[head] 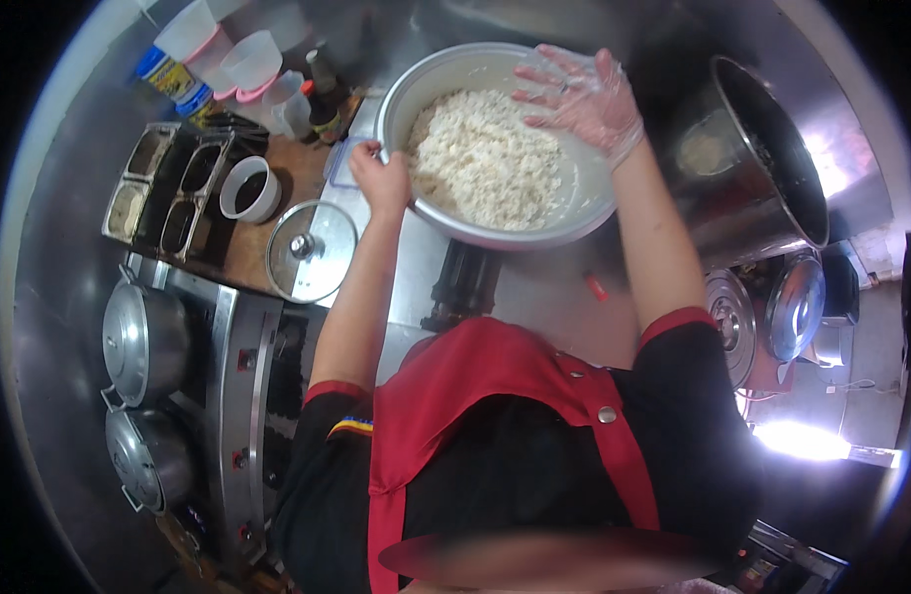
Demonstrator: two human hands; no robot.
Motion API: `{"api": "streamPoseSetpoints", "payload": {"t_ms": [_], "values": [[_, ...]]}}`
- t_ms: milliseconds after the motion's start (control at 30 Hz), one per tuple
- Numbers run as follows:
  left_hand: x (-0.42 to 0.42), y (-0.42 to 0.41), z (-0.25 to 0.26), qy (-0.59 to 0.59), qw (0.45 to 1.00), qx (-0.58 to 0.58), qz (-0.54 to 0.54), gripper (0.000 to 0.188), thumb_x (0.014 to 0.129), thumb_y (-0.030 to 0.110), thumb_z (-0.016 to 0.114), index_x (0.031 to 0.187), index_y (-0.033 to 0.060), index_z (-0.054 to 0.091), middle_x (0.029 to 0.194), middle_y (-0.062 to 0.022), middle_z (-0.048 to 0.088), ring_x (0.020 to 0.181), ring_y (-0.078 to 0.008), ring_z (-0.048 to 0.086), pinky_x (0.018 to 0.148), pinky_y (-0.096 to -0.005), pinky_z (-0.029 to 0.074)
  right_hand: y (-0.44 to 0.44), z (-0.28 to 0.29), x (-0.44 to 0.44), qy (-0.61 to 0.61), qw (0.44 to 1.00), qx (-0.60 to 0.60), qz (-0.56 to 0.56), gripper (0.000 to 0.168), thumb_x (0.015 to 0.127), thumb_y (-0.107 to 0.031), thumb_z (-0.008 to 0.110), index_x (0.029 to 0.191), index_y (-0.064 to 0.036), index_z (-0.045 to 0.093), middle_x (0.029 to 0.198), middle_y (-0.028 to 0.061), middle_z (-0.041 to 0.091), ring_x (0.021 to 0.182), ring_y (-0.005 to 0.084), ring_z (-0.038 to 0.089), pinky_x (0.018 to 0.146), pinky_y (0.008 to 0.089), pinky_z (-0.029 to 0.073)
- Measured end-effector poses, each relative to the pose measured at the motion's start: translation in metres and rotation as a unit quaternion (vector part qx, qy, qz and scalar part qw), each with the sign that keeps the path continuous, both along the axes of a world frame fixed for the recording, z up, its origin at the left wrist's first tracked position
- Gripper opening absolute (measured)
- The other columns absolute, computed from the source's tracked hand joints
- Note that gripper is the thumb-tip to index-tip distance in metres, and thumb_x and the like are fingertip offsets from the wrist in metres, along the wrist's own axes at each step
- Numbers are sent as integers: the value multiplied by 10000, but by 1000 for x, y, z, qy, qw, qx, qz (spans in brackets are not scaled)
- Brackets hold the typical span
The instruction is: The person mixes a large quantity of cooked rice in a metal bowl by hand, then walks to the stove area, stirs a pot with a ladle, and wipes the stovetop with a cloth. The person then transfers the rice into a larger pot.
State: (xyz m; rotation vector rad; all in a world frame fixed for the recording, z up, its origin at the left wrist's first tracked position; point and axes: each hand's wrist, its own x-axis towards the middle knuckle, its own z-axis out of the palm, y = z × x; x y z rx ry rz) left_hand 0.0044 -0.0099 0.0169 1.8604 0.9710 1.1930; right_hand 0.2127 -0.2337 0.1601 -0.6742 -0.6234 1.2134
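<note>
A large round metal pot (492, 239) full of cooked white rice (489, 160) stands before me. My left hand (381, 177), bare, grips the pot's left rim with the fingers curled over it. My right hand (589, 100) wears a clear plastic glove; its fingers are spread above the right part of the pot, beside the rice, and hold nothing. Some grains stick to the pot's inner wall. Left of my left forearm lies a glass lid (312, 251) with a metal knob.
To the right stands a tall steel stockpot (722, 200). At left are a white cup of dark liquid (251, 189), a rack of metal containers (169, 193), bottles (324, 111) and plastic tubs (251, 61). Two lidded pots (140, 338) sit on the stove (229, 356). A red object (595, 286) lies below the rice pot.
</note>
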Motion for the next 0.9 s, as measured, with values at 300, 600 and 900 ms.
{"api": "streamPoseSetpoints", "payload": {"t_ms": [300,600,900], "values": [[-8,-4,16,11,978,209,12,171,721,105,582,865,13,584,892,-138,571,903,-322,525,813,-423,411,-76,-5,-63,123,969,204,-69,630,832,-525,597,1281,-92,509,1224,224,556,1093,380,558,891,493,460],[-11,-10,42,87,950,287,-91,162,856,79,578,978,35,676,866,-105,654,842,-278,632,759,-361,494,-280,-117,-117,-358,698,-221,-579,66,740,13,613,777,-16,565,882,129,602,694,211,593,597,297,477],[-1,-319,58,39,772,176,-610,278,809,80,617,1087,58,617,1009,-95,633,958,-237,606,833,-355,479,-411,-172,-233,-239,606,-230,-723,189,712,-31,637,876,-47,545,879,89,581,774,193,580,660,303,481]]}}
